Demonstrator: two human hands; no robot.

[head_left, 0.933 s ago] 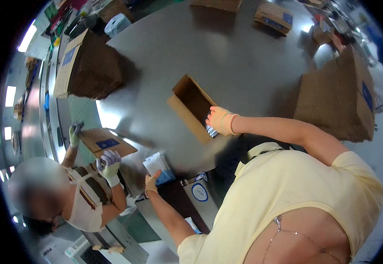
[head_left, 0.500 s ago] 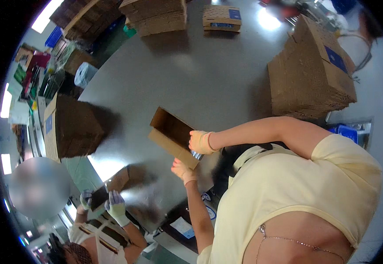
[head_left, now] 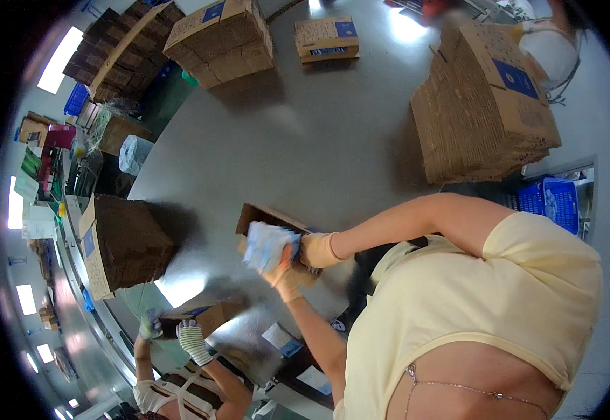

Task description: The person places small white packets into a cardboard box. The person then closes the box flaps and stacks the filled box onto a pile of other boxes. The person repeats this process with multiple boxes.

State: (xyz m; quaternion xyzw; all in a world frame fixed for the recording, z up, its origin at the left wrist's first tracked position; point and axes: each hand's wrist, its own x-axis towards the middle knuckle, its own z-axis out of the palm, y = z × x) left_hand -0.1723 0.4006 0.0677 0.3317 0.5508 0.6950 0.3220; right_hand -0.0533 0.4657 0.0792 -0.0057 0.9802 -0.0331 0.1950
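Observation:
Both my hands wear pale gloves. My left hand comes up from below and grips a stack of light blue and white packets. My right hand reaches across from the right and closes on the same stack's right side. The stack is held over the near rim of a small open cardboard box lying tilted on the grey table. The inside of the box is mostly hidden behind the packets.
Piles of flattened cardboard boxes stand at the left, the right and the far side, beside a single small box. A blue crate is at the right. A co-worker's gloved hand works on another box at the lower left.
My left hand has come up from the lower left with packets and met my right hand at the box. The view has swung, so the table and cardboard piles now sit differently.

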